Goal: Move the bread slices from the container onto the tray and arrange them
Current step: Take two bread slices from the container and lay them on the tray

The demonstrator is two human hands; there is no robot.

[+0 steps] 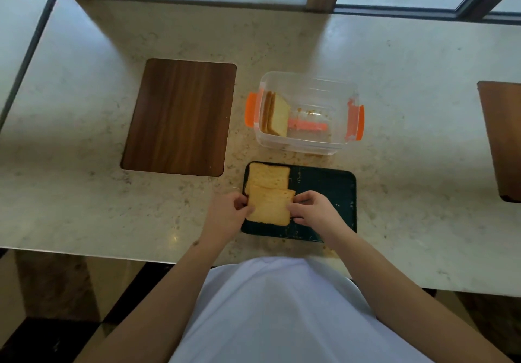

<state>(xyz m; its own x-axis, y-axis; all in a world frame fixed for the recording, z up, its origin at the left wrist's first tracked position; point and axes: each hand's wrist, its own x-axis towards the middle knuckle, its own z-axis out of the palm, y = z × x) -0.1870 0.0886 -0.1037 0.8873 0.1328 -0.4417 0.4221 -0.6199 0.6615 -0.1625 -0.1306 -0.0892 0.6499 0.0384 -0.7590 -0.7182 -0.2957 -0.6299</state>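
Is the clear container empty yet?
No. Bread slices stand on edge against the left wall of the container; the rest holds only crumbs.

A pale speckled stone counter point(394, 86) is seen. On it are set a dark tray point(329, 193), a clear container point(310, 143) with orange clips, and two wooden boards point(180, 117) point(504, 137). Crumbs are scattered between tray and container.

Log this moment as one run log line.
both hands: left hand, right hand gripping near slice | tray: two slices | container: slices left

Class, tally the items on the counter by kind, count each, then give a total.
Bread slices on tray: 2
Bread slices in container: about 3, edges hard to separate
Clear container: 1
Dark tray: 1
Wooden boards: 2
Total: about 9
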